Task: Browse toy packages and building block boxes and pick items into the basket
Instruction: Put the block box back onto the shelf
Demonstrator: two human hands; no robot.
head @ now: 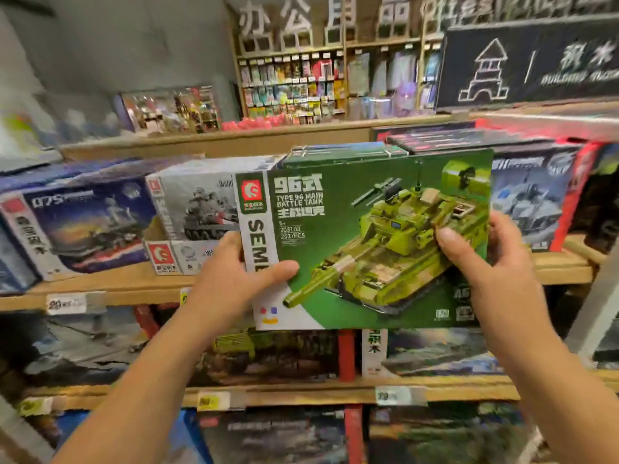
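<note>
Gripping a flat green cardboard box (368, 242), left hand (234, 279) and right hand (485, 259) are pinching its side edges.

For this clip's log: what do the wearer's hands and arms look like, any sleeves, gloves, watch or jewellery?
Both forearms are bare as far as the frame shows, with no sleeve edge in view. The left hand and right hand wear no gloves. No watch, bracelet or ring shows on the visible wrists and fingers. Fingernails that show are short and unpainted.

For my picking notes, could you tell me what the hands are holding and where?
The green tank box, held by both: left hand grips its left edge, right hand its right edge, thumbs on the front.
</note>
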